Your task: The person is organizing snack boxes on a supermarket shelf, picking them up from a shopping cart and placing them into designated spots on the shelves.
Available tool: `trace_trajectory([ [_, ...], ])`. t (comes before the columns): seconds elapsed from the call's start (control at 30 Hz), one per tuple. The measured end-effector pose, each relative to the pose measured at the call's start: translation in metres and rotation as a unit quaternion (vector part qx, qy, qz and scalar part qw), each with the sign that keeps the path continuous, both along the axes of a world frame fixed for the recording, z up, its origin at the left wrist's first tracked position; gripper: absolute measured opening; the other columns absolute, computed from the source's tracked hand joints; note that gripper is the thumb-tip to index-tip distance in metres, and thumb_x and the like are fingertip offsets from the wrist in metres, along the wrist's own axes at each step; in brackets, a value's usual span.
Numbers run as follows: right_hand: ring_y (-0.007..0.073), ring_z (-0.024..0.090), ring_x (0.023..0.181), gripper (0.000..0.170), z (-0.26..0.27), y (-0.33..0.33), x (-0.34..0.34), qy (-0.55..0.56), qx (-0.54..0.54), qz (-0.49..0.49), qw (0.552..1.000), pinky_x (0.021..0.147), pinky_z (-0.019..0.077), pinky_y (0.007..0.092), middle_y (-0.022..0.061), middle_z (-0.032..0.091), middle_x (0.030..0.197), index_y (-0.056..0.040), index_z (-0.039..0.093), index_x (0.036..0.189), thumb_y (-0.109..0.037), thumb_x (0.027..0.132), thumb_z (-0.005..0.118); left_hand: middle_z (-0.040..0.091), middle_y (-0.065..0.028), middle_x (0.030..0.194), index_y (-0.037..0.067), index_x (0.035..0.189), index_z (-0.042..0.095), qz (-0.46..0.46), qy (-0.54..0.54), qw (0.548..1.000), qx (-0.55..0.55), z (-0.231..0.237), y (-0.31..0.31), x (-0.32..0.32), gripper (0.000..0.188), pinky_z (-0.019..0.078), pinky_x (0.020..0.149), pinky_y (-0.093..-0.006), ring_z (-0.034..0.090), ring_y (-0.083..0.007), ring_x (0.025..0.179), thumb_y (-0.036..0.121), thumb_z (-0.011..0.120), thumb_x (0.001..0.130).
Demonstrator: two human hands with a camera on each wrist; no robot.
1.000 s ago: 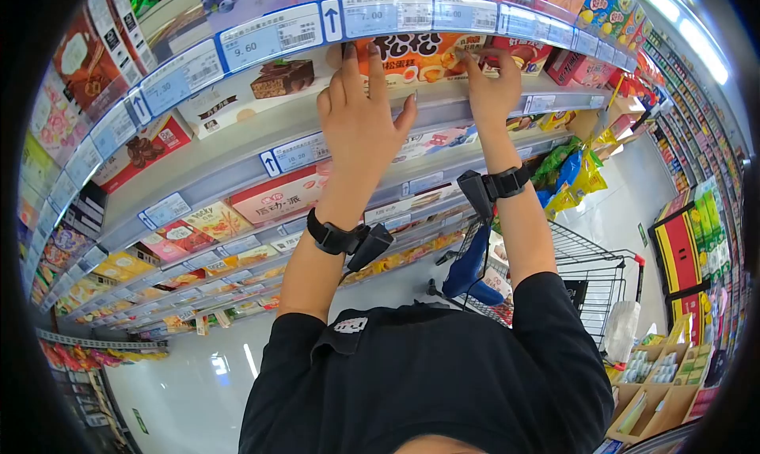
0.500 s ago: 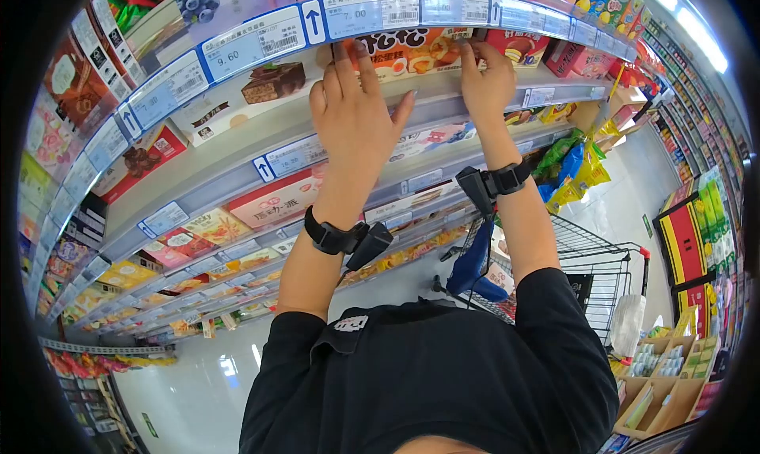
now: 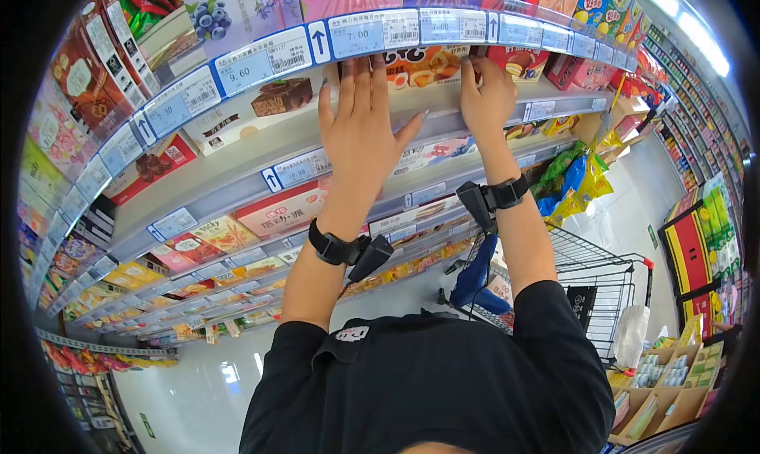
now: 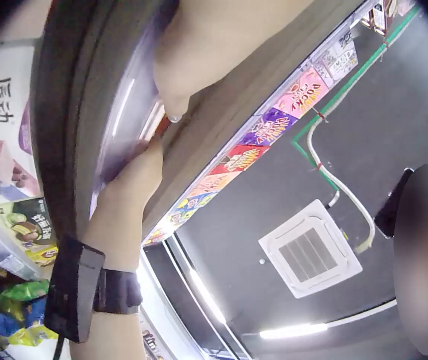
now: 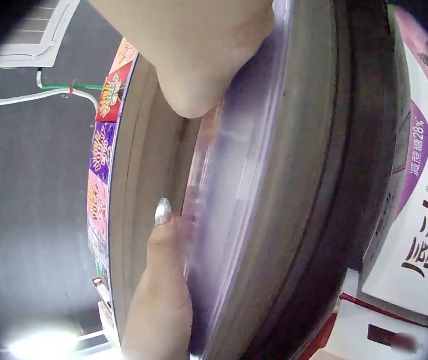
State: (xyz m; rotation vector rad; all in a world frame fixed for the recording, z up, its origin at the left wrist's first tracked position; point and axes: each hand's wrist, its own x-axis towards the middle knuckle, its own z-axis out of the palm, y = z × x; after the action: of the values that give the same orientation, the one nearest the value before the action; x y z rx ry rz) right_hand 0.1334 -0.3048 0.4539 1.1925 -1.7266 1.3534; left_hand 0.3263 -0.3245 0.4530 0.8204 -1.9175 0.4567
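An orange cake box point(image 3: 423, 68) stands on a shelf in the head view, its top partly behind the price strip above. My left hand point(image 3: 364, 129) lies over its left part, fingers extended and tips out of sight under the strip, thumb pointing right. At the box's right end is my right hand point(image 3: 487, 98), fingers slightly bent upward; their tip contact is hard to make out. In the left wrist view, my left hand point(image 4: 218, 45) and right hand point(image 4: 131, 180) reach into the shelf gap. The right wrist view shows my left thumb with a silver nail.
A white chocolate cake box point(image 3: 253, 110) sits left of the hands, and red boxes point(image 3: 514, 62) to the right. The price strip point(image 3: 356, 33) runs just above the fingers. A wire cart point(image 3: 602, 276) and hanging snack bags point(image 3: 578, 185) are at the right.
The left fingers are spread differently and cover more of the orange box's front. The right hand stays at its right end, and the head view has shifted slightly.
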Motion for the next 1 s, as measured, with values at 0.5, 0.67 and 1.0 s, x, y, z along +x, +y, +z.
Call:
trace_trajectory([
  [0.5, 0.02, 0.058, 0.093, 0.024, -0.0052, -0.0006, -0.0009, 0.115, -0.013, -0.045, 0.992, 0.089, 0.0327, 0.0369, 0.0037, 0.066, 0.089, -0.0142, 0.068, 0.092, -0.03, 0.086, 0.051, 0.048, -0.0187, 0.128, 0.007, 0.128, 0.046, 0.032, -0.015, 0.999, 0.012, 0.0004, -0.0039, -0.0042, 0.073, 0.0311, 0.098, -0.0464, 0.043, -0.0269, 0.121, 0.055, 0.057, 0.075],
  [0.67, 0.0207, 0.059, 0.089, 0.025, -0.0057, -0.0022, -0.0014, 0.095, -0.005, -0.042, 0.995, 0.086, 0.0352, 0.0369, 0.0045, 0.067, 0.086, -0.0139, 0.068, 0.09, -0.032, 0.086, 0.051, 0.047, -0.0187, 0.13, 0.01, 0.129, 0.047, 0.029, -0.006, 0.999, 0.014, -0.0004, -0.0038, -0.0045, 0.072, 0.0307, 0.098, -0.0469, 0.043, -0.0282, 0.122, 0.056, 0.057, 0.075],
  [1.0, 0.0231, 0.06, 0.084, 0.028, -0.0037, 0.0025, 0.0017, 0.078, 0.022, -0.04, 0.996, 0.084, 0.0371, 0.0375, 0.0065, 0.067, 0.084, -0.0154, 0.069, 0.089, -0.036, 0.086, 0.05, 0.044, -0.017, 0.133, 0.014, 0.13, 0.046, 0.047, -0.023, 0.999, 0.015, 0.0012, -0.0007, -0.0023, 0.068, 0.025, 0.101, -0.0505, 0.037, -0.0296, 0.126, 0.057, 0.053, 0.078],
])
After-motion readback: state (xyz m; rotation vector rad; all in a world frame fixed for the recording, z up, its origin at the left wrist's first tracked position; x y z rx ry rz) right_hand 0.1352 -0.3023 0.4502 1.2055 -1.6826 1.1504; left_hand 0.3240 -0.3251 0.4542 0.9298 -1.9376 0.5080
